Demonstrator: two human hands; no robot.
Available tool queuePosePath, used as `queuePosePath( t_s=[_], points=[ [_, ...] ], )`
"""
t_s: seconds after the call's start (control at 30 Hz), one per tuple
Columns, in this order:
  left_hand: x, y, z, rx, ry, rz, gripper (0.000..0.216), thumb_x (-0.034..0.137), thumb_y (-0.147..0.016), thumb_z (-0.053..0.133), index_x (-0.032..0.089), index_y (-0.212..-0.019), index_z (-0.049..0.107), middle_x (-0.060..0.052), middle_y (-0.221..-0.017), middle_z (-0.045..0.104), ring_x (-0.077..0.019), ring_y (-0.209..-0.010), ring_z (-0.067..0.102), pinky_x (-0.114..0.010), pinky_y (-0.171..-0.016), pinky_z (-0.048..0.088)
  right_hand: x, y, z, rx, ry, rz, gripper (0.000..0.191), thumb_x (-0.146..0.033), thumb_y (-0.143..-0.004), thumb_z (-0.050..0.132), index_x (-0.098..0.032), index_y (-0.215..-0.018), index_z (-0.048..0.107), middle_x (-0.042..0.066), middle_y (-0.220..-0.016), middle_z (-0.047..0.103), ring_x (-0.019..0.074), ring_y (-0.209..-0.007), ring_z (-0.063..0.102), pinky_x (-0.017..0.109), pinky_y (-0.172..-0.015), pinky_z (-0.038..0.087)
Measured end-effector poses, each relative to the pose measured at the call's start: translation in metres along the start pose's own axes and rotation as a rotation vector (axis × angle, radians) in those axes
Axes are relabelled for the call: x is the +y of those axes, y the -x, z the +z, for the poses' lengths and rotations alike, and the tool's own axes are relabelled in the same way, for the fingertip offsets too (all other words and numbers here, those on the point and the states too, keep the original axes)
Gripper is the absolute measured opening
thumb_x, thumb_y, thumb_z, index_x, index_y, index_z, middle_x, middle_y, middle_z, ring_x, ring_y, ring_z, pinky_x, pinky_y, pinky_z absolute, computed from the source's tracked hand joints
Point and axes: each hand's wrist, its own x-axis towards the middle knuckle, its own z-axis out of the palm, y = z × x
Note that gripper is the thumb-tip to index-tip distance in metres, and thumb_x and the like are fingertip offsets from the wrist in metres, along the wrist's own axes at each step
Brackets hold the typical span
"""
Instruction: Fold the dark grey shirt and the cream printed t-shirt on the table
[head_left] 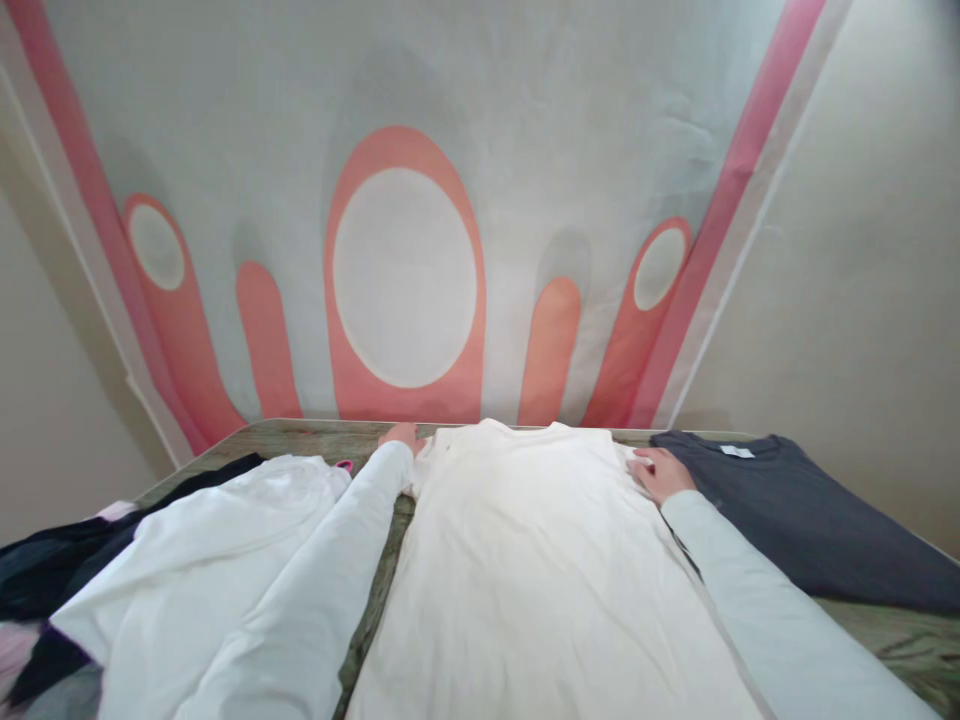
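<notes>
A cream-white T-shirt (540,560) lies flat on the table in front of me, its neck at the far edge. My left hand (403,437) rests on the shirt's far left shoulder, fingers curled down onto the cloth. At the far right shoulder my right hand (660,470) presses on the fabric, fingers bent against it. Both my arms are in long white sleeves.
A pile of white and dark clothes (187,560) sits at the left. A dark grey T-shirt (795,520) with a white neck label lies at the right. The wooden table (315,435) ends at a wall with a pink and grey banner (405,270).
</notes>
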Motion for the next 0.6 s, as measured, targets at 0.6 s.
queuePosePath(
  t_s=[0.6],
  points=[
    [0.011,0.019,-0.005,0.147,-0.046,-0.058,0.022,0.033,-0.083,0.04,0.021,-0.091,0.056,-0.007,-0.095,0.06,-0.0207,-0.087,0.056,-0.034,-0.076,0.04,0.016,-0.001,0.021,-0.071,0.113,-0.121,0.026,-0.031,-0.071,0.049,-0.017,-0.086,0.064,0.008,-0.091,0.062,0.0188,-0.083,0.056,0.027,-0.081,0.04]
  ],
)
